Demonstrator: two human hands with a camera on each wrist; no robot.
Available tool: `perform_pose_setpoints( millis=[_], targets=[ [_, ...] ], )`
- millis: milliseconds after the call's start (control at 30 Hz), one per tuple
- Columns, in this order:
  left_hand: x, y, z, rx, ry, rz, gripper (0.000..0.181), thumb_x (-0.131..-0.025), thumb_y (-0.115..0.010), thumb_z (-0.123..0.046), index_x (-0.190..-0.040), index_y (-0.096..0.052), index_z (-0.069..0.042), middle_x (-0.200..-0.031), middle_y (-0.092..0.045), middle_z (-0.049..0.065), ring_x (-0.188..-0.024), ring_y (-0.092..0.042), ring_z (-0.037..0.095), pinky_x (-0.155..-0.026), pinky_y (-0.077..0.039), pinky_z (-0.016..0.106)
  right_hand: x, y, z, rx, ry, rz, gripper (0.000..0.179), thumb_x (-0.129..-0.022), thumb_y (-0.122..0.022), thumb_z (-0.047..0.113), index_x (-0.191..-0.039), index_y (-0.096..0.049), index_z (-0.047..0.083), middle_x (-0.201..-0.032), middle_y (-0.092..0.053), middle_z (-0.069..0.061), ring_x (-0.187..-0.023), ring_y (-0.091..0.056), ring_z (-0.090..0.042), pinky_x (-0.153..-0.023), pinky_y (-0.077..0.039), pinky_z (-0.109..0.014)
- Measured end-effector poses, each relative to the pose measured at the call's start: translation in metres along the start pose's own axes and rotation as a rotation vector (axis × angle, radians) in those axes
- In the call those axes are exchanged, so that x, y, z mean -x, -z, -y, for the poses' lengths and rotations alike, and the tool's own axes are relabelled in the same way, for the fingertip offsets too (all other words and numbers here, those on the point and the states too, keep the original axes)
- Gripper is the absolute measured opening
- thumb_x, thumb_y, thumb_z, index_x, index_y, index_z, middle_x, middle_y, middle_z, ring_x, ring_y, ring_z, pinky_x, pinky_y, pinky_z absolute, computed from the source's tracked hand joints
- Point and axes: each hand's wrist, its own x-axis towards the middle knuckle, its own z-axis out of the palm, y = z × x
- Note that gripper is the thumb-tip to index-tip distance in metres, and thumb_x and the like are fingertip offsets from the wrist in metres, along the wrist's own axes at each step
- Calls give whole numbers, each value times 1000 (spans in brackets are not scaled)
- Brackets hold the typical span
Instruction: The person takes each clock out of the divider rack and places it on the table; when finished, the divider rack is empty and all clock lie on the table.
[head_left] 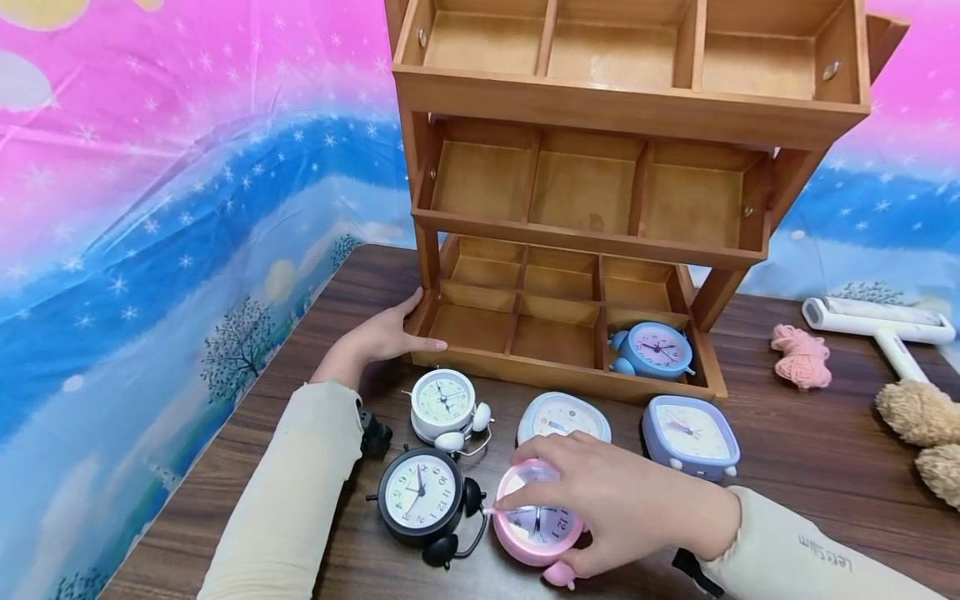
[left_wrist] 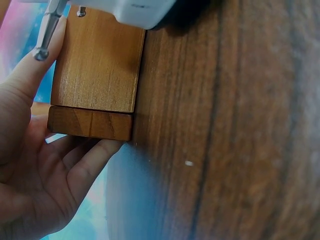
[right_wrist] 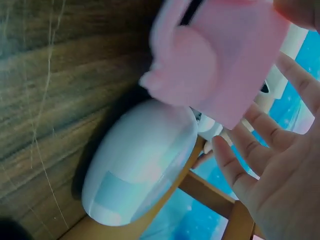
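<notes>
My left hand [head_left: 382, 333] grips the left corner of the wooden shelf's [head_left: 570, 371] lowest tier. In the left wrist view the thumb and fingers lie on opposite sides of the tier's wooden end [left_wrist: 95, 75]. My right hand [head_left: 615, 496] holds a pink twin-bell alarm clock [head_left: 525, 546] between thumb and fingers, partly covering its dial. Up close in the right wrist view, one pink bell [right_wrist: 187, 70] shows. Left of it lies a black alarm clock [head_left: 422, 492], with a white one [head_left: 442, 402] behind. A pale rounded clock [head_left: 566, 414] sits just beyond the right hand.
A blue alarm clock [head_left: 656, 350] occupies the lowest tier's front right compartment. A lavender square clock [head_left: 692, 435] stands before the shelf's right end. Farther right are pink yarn [head_left: 801, 357], a white T-shaped device [head_left: 877, 321] and something brown and fluffy [head_left: 918, 412]. A printed cloth [head_left: 247, 192] hangs behind.
</notes>
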Motion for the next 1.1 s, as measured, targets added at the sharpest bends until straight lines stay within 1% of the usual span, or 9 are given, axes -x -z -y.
perform_pose_setpoints(
  millis=[67,200,300,667,967,1100],
  targets=[
    [0,0,0,-5,1,1,112,-86,-72,-54,-161,4,-19,-163,-12,23,-147,-17,43,-115,-23,57,0,-3,0,-2,20,17,59,-87,-66,61,-141,-49,47,-147,-43,-1,-128,-44,-18,-100,-44,-54],
    [1,1,-1,6,0,1,111,-87,-72,-52,-161,4,-20,-163,-11,22,-147,-17,42,-115,-23,57,0,-8,-1,18,48,26,59,-87,-68,59,-142,-49,46,-147,-43,-1,-129,-44,-17,-102,-42,-52],
    [1,1,-1,9,-3,3,111,-87,-72,-51,-161,4,-20,-163,-11,22,-147,-17,43,-115,-23,57,0,-9,-2,25,50,29,59,-87,-68,58,-142,-49,46,-147,-43,-1,-129,-44,-17,-103,-41,-52],
    [1,0,0,3,-6,7,111,-88,-72,-52,-160,5,-19,-163,-10,23,-148,-16,43,-115,-22,58,3,-8,-5,-33,-13,74,64,-85,-73,51,-142,-46,50,-150,-40,0,-130,-42,-22,-100,-43,-56],
    [2,0,-1,6,2,10,110,-88,-71,-51,-160,5,-19,-163,-9,23,-147,-16,43,-115,-22,58,4,-8,-4,-34,-10,67,68,-85,-75,46,-144,-42,51,-152,-38,1,-133,-40,-19,-102,-42,-55],
    [3,1,-1,14,4,12,109,-89,-71,-50,-160,6,-20,-163,-10,23,-147,-17,44,-115,-22,58,4,-4,-6,-34,4,40,68,-85,-72,53,-145,-42,49,-154,-37,2,-136,-38,-18,-104,-40,-56]
  ],
)
